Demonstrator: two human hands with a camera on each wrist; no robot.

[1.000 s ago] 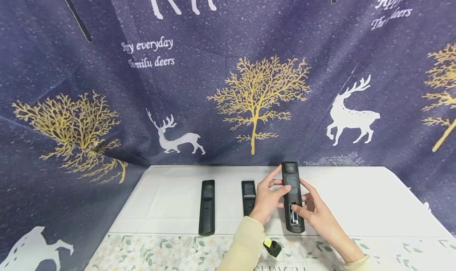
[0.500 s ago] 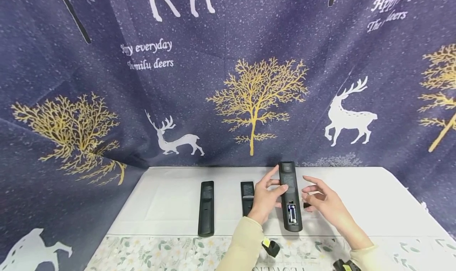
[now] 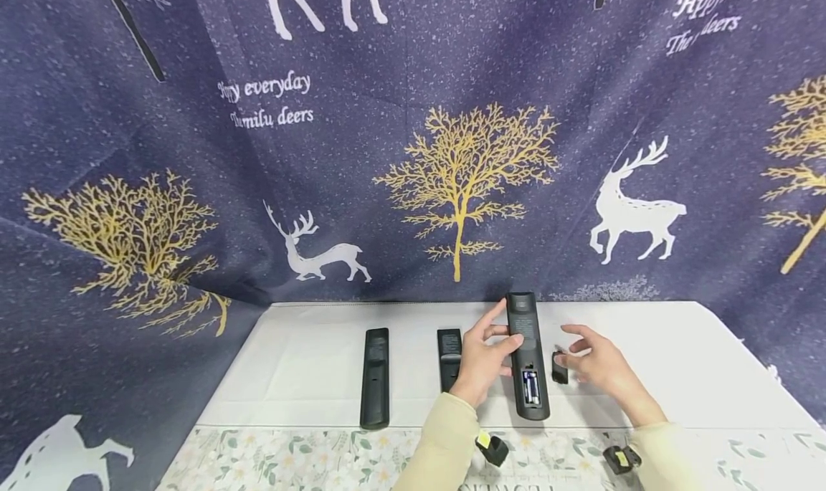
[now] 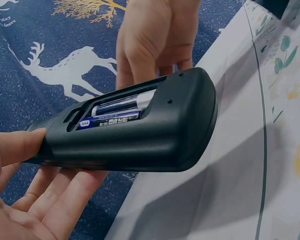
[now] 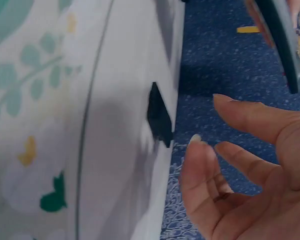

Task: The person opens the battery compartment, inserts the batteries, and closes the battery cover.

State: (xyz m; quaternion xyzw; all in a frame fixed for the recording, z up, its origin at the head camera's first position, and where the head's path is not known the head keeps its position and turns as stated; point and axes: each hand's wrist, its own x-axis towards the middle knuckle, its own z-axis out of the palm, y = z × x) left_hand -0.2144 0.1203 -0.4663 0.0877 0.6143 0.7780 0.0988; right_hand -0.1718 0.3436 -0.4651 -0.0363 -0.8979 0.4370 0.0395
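Observation:
My left hand (image 3: 482, 355) holds a black remote control (image 3: 525, 348) back side up, its thumb on the back and the other fingers along the side and underneath. In the left wrist view the uncovered battery compartment shows two AAA batteries (image 4: 112, 119) lying side by side. A small black battery cover (image 3: 560, 368) lies on the white table just right of the remote. Beside that cover is my right hand (image 3: 596, 365); in the right wrist view its thumb and fingers are spread apart with nothing between them, and the cover (image 5: 160, 116) lies apart from them.
Two more black remotes lie back side up to the left: one remote (image 3: 374, 378) farther out, another remote (image 3: 449, 355) partly hidden by my left hand. A floral cloth (image 3: 290, 459) covers the front edge. The patterned blue curtain (image 3: 361, 190) hangs behind the table.
My right hand has moved from the battery compartment to the right and set the cover down on the table. The compartment is now fully uncovered; my left hand keeps its hold.

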